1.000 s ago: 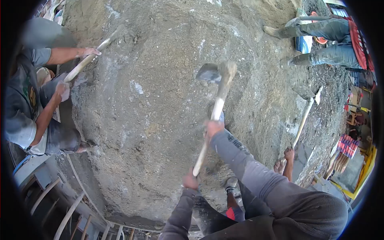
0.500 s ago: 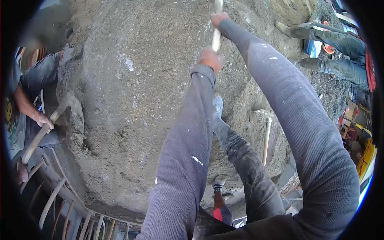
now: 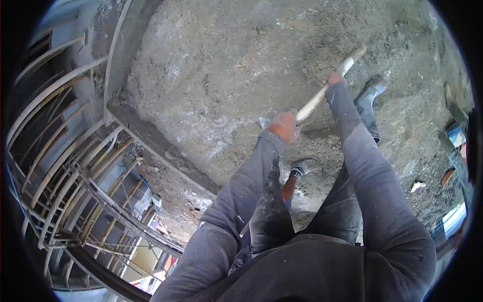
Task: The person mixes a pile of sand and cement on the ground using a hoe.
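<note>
A pale wooden handle [image 3: 313,104] runs diagonally across the upper middle of the head view. My left hand [image 3: 285,126] is wrapped round its lower end. Further up the same handle, my right hand [image 3: 336,79] is closed on it. The far end of the tool meets the rough grey mix [image 3: 241,65], and no blade can be made out there. Both forearms are in dusty grey sleeves. My boot [image 3: 370,103] stands on the mix, to the right of the handle.
A raised edge [image 3: 114,65] borders the mix on the left. Beyond it is a drop with wooden poles [image 3: 60,166] and a curved dark beam. Another foot [image 3: 298,172] in a striped sock shows between my legs. Blue and white items [image 3: 455,136] lie at the far right.
The view has swung toward the left edge and poles. My hands have come back closer to my body with the handle, now slanting up to the right. The co-workers at left and right are out of view.
</note>
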`<state>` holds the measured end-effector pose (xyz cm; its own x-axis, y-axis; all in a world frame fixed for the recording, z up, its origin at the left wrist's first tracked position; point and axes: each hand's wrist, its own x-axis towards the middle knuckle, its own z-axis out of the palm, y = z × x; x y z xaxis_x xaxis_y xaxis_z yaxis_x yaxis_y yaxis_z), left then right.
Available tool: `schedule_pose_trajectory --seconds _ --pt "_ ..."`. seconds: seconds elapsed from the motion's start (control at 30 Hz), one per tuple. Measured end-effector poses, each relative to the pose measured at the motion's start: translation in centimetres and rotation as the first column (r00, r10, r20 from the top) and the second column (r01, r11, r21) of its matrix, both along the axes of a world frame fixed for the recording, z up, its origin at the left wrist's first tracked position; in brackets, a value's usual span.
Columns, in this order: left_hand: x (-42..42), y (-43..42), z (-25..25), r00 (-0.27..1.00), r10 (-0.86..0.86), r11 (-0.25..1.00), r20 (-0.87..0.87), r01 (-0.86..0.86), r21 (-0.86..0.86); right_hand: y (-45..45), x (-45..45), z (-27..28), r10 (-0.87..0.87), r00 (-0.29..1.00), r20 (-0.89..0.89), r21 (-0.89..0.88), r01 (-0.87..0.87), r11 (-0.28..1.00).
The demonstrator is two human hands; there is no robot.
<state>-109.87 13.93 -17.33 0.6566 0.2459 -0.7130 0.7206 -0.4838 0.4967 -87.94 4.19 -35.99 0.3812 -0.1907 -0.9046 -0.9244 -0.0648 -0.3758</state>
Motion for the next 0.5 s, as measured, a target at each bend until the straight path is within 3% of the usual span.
schedule_pose_trajectory --seconds 0.07,0.1,0.17,0.2,0.27,0.33,0.4,0.47,0.5 --pt "-10.4 3.7 2.9 0.997 -0.023 1.0 -0.075 0.024 0.003 4.7 -12.5 3.3 0.023 0.995 -0.096 0.033 -0.02 0.999" --pt "-16.2 5.0 5.1 0.993 -0.034 0.999 -0.116 0.036 0.016 7.9 -18.0 8.5 0.0 0.98 -0.199 0.083 0.017 0.996" --pt "-23.8 7.5 12.9 0.935 0.188 0.979 -0.3 -0.203 -0.02 11.6 -28.0 14.7 -0.005 0.914 -0.406 0.189 0.09 0.978" --pt "-29.6 7.9 14.9 0.93 0.21 0.977 -0.303 -0.215 0.017 11.8 -33.6 14.2 0.119 0.8 -0.588 0.31 0.087 0.947" --pt "-34.3 7.8 20.3 0.86 0.274 0.96 -0.432 -0.272 0.066 12.9 -40.3 17.3 0.297 0.668 -0.682 0.439 0.049 0.897" --pt "-35.4 7.8 23.1 0.874 0.3 0.953 -0.382 -0.257 0.16 13.8 -42.3 20.4 0.223 0.675 -0.703 0.405 0.123 0.906" --pt "-34.9 7.4 22.9 0.857 0.244 0.97 -0.454 -0.204 0.136 11.8 -39.9 21.0 0.232 0.653 -0.721 0.386 0.1 0.917" --pt "-30.9 6.3 19.0 0.921 0.151 0.987 -0.36 -0.12 0.108 9.7 -33.1 18.7 0.192 0.707 -0.681 0.36 0.093 0.928" --pt "-27.6 5.3 15.9 0.968 0.091 0.993 -0.233 -0.07 0.098 7.7 -29.1 16.5 0.159 0.744 -0.649 0.368 0.124 0.921"
